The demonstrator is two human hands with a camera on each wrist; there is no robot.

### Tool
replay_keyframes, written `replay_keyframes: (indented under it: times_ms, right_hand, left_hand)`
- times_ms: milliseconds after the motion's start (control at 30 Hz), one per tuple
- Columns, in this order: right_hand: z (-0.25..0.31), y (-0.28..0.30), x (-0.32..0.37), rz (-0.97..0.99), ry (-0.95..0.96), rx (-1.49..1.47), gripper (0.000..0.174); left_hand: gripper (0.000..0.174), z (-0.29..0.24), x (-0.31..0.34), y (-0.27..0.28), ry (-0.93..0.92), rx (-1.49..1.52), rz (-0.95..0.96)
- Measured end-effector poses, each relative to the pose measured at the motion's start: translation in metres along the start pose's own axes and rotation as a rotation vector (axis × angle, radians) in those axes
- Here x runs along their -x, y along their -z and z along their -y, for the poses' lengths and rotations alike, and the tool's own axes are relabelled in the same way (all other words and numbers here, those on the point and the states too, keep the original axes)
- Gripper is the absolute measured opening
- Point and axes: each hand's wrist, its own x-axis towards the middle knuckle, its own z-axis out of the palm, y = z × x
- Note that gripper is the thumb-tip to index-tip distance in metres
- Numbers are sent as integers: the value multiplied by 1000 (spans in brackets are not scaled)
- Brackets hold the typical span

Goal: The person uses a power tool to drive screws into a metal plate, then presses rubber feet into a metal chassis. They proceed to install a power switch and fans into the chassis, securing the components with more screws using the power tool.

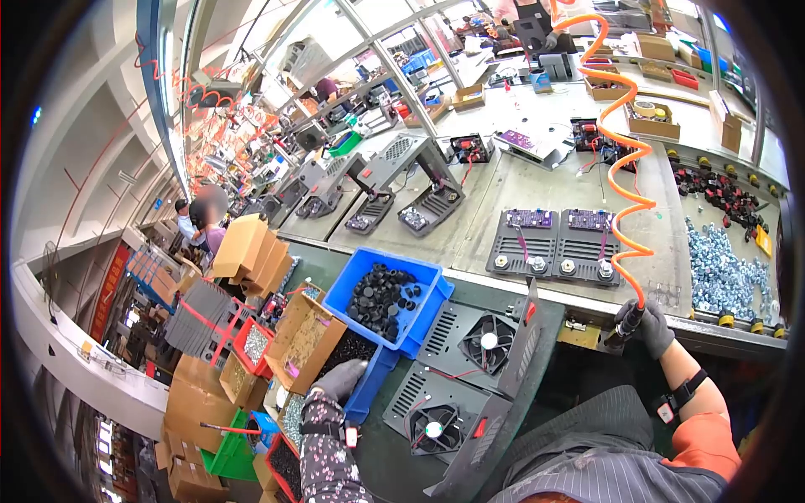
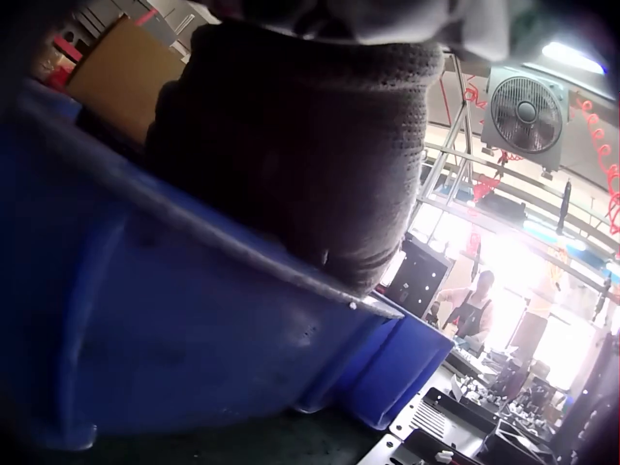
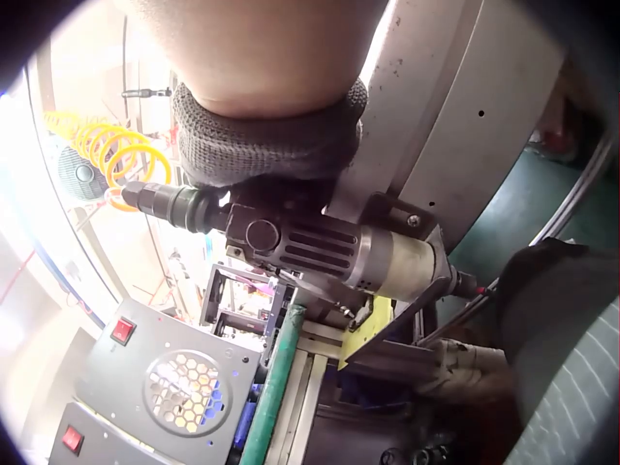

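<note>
My gloved right hand (image 1: 652, 329) grips an air screwdriver (image 1: 627, 323) at the end of an orange coiled hose (image 1: 635, 251). In the right wrist view the screwdriver (image 3: 310, 247) lies beside a metal bracket with a yellow plate (image 3: 366, 331), below the glove cuff (image 3: 271, 145). My gloved left hand (image 1: 339, 379) reaches over a small blue bin (image 1: 369, 387) of small black parts, likely screws. Its fingers are hidden in the left wrist view behind the blue bin wall (image 2: 223, 329), and I cannot tell whether they hold anything.
A larger blue bin (image 1: 436, 295) of black caps stands beyond the small one. Two black panels with fans (image 1: 486, 342) lie between my hands. Two black plates with purple boards (image 1: 528, 220) lie on the bench, left of a heap of metal parts (image 1: 725, 268). Cardboard boxes (image 1: 306, 339) stand at left.
</note>
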Motion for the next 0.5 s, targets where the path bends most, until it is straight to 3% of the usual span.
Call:
replay_keyframes:
  times_ms: [67, 133, 167, 200, 267, 333, 400, 433, 467, 500]
  right_hand:
    - [7, -2, 0, 12, -55, 61, 32]
    - [5, -2, -1, 0, -42, 73, 31]
    - [2, -2, -3, -15, -22, 85, 31]
    - [-8, 2, -9, 2, 328, 641, 31]
    - [12, 0, -14, 74, 206, 641, 34]
    - [31, -1, -26, 117, -147, 278, 37]
    - [38, 1, -38, 162, -333, 291, 39]
    - [47, -3, -43, 186, -456, 234, 42]
    - [60, -8, -47, 198, -468, 241, 42]
    - [75, -12, -53, 339, -490, 441, 43]
  left_hand:
    - [37, 14, 1, -2, 86, 113, 9]
    - [36, 14, 21, -3, 188, 18, -84]
    - [35, -6, 36, -3, 126, -209, -145]
    - [35, -2, 37, -5, 146, -202, -149]
    - [33, 2, 41, -8, -6, -396, -293]
    - [35, 1, 42, -4, 84, -298, -252]
    - [41, 23, 28, -1, 108, -216, -65]
    - [47, -6, 40, 1, 124, -352, -26]
    - [46, -9, 44, -2, 104, -258, -62]
    - [45, -23, 52, -4, 143, -142, -60]
